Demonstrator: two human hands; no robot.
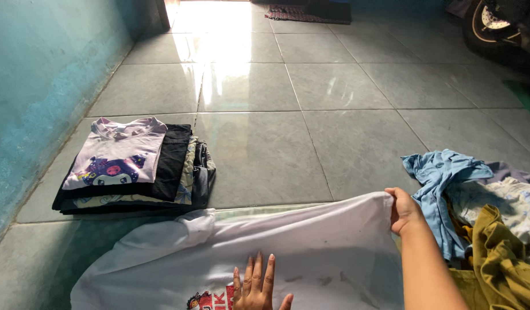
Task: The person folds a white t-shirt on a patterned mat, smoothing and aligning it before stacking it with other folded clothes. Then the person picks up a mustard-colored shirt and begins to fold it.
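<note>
White cotton fills the foreground: a white T-shirt (288, 247) lies spread on the grey tiled floor (265, 149), a small red and black print showing at its lower edge. The person's left hand (258, 287) rests flat on the cloth near that print, fingers wide and splayed, gripping nothing. The right hand (404, 211) is closed around the shirt's far right edge, pinching the fabric where it meets the floor. To the left, beside a turquoise wall (41, 86), sits a neat stack of folded clothes (133, 172), topped by a pale lilac top with a cartoon face, over black and patterned layers. To the right, just beside the right forearm, a loose heap of unfolded laundry (483, 218) holds a light blue garment, a mustard-yellow one and a pale printed piece. A dark patterned mat (308, 12) lies at the bright doorway beyond, and a wheel (494, 23) shows at top right
</note>
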